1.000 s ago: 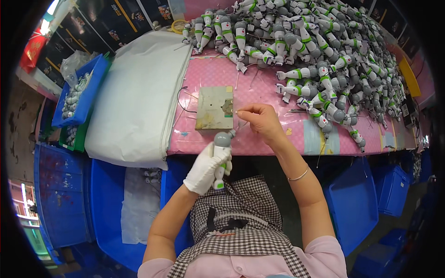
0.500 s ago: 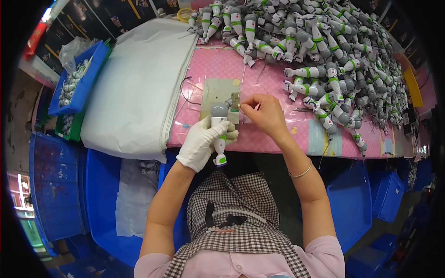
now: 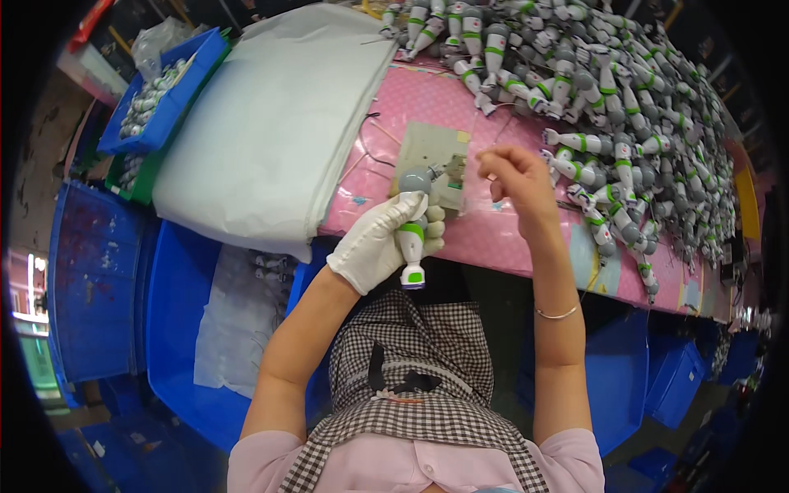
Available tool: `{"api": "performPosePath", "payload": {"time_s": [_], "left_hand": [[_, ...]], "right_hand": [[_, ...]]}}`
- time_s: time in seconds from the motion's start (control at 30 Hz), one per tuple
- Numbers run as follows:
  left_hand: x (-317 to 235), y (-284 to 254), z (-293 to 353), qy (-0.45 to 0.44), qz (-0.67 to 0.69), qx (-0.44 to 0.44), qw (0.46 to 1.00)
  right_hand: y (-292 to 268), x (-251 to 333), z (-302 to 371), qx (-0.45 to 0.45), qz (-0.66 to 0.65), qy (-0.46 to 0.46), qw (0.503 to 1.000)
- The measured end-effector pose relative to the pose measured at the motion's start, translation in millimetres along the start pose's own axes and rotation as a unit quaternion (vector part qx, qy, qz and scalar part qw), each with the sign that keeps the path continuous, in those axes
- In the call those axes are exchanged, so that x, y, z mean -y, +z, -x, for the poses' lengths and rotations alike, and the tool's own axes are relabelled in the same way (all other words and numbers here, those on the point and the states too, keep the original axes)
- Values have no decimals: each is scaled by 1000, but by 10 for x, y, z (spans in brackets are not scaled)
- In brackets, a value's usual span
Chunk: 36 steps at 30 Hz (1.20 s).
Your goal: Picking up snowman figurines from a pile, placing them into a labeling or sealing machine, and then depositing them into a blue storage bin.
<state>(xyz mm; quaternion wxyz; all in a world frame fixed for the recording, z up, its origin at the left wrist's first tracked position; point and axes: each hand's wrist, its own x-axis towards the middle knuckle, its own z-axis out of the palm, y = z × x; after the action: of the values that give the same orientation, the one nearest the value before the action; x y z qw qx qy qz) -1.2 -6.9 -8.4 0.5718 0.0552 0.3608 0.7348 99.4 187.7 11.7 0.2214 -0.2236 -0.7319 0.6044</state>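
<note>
My left hand (image 3: 380,245), in a white glove, is closed around a toy arm (image 3: 412,240). This toy arm has a grey ball at its upper end, a green band and a white body. Its lower end, with a green patch, points toward me. A small jointed tip on the ball lies over a grey metal plate (image 3: 423,141), beside a small metal fixture (image 3: 456,168). Bare and raised to the right of the plate, my right hand (image 3: 526,185) has loosely bent fingers spread apart. I see nothing in it.
A large pile of similar toy arms (image 3: 625,123) covers the table's right and far side. White sheeting (image 3: 271,123) lies at left on the pink table cover (image 3: 493,238). Blue bins (image 3: 185,329) stand below, and a filled blue crate (image 3: 168,103) is at far left.
My right hand has drawn away from the toy arm's tip and the fixture, its pinch loosened. My left hand still holds the toy arm. The whole view has shifted and tilted.
</note>
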Motion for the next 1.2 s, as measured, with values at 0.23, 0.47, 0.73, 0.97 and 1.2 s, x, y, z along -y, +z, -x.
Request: {"api": "performPosePath", "payload": {"time_s": [0.23,0.47,0.73,0.97,1.2], "left_hand": [[-114,-60,150,103,85,-79,988],[-123,-143,92,205,93,-137,965],[15,-19,44,288,132,-40,948],[343,124,-197,346,121,-156,917],[414,12,-272,315,103,-174,927]], "right_hand": [[274,-69,82,-101,-121,-87,984],[102,-287,177,-127,-63,-48,989],[-155,-605,125,-180,471,-119,855],[387,-78,360,-196,145,-176,954],[872,-92,479,-149,158,-280,935]]}}
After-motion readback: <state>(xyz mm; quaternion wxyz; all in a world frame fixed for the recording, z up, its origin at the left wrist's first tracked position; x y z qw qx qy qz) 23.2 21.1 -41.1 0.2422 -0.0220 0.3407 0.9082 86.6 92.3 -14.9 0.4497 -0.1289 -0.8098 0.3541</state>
